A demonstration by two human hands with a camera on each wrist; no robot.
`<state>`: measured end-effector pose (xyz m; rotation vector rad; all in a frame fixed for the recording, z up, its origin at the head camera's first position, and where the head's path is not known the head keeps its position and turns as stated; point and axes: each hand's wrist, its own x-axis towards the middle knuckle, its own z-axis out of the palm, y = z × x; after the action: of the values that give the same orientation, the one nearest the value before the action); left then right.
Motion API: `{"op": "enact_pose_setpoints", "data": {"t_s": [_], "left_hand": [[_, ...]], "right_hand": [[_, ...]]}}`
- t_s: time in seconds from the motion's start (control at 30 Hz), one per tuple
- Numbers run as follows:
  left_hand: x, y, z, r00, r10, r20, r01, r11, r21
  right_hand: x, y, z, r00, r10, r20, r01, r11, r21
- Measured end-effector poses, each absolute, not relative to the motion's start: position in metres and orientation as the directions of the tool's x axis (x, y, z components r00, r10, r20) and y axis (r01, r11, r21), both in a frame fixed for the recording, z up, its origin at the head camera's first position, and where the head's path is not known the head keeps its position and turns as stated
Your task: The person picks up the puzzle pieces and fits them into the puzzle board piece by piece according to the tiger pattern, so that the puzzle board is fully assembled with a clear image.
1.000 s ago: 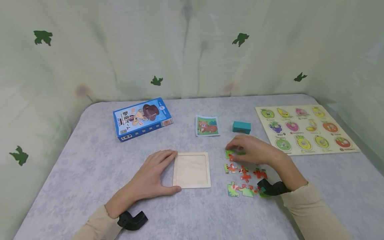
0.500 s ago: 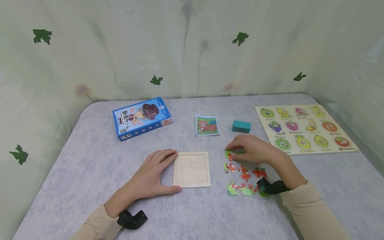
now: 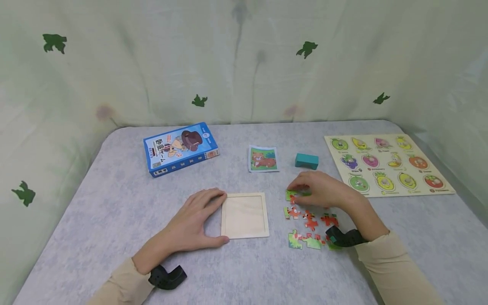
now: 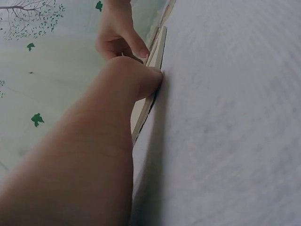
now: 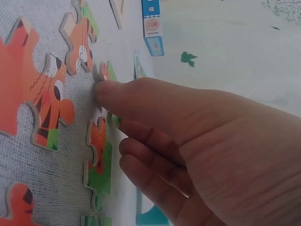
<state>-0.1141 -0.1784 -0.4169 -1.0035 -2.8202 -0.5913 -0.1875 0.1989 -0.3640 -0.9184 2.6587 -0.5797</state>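
At least seven puzzle pieces (image 3: 310,222) at 3 o'clock from the one wooden tray (image 3: 245,217), right hand (image 3: 319,189) curled over the top ones, can't tell if it's pinching any. Left hand (image 3: 193,221) grips the tray's 9 o'clock side, plain wood showing inside. Around it: one bear card (image 3: 264,159) near 1, one teal block (image 3: 306,161) at 2, one twelve-picture board (image 3: 381,169) past 2
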Motion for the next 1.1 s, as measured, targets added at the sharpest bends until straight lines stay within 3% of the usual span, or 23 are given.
{"op": "enact_pose_setpoints", "data": {"t_s": [1.1], "left_hand": [[-0.114, -0.179, -0.416, -0.792, 0.584, 0.175, 0.605, 0.718, 0.343]], "right_hand": [[-0.182, 0.179, -0.344, -0.753, -0.657, -0.01, -0.577, 0.669, -0.468]]}}
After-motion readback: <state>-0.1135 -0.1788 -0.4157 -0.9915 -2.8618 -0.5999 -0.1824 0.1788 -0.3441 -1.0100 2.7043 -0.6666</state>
